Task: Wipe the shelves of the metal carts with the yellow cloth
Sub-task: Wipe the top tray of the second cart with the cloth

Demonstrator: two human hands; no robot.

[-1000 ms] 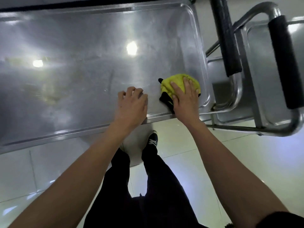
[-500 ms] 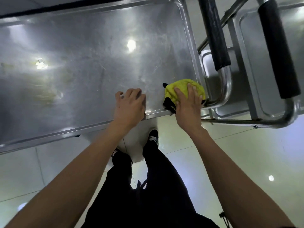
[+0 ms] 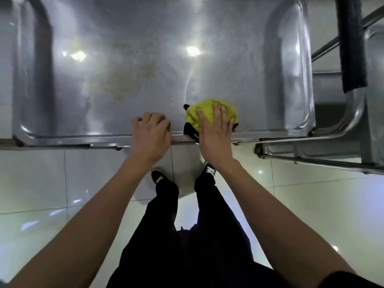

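The top shelf [image 3: 145, 38] of a metal cart fills the upper view, a shiny steel tray with a raised rim. A bunched yellow cloth [image 3: 202, 110] with black edging lies on it by the near rim, right of centre. My right hand [image 3: 216, 132] presses flat on the cloth, fingers straight. My left hand [image 3: 150, 135] rests on the near rim just left of the cloth, fingers curled over the edge onto the shelf. A dull yellowish smear [image 3: 124, 80] marks the shelf's middle.
A second metal cart [image 3: 374, 100] stands close on the right, and a black-padded handle bar [image 3: 351, 48] runs down between the two. Glossy white floor tiles [image 3: 62, 194] lie below, with my legs and black shoes [image 3: 158, 177] close to the cart's edge.
The cloth under my right hand has slid left, away from the shelf's right corner. The view has shifted so the cart sits square-on. My left hand stays on the rim.
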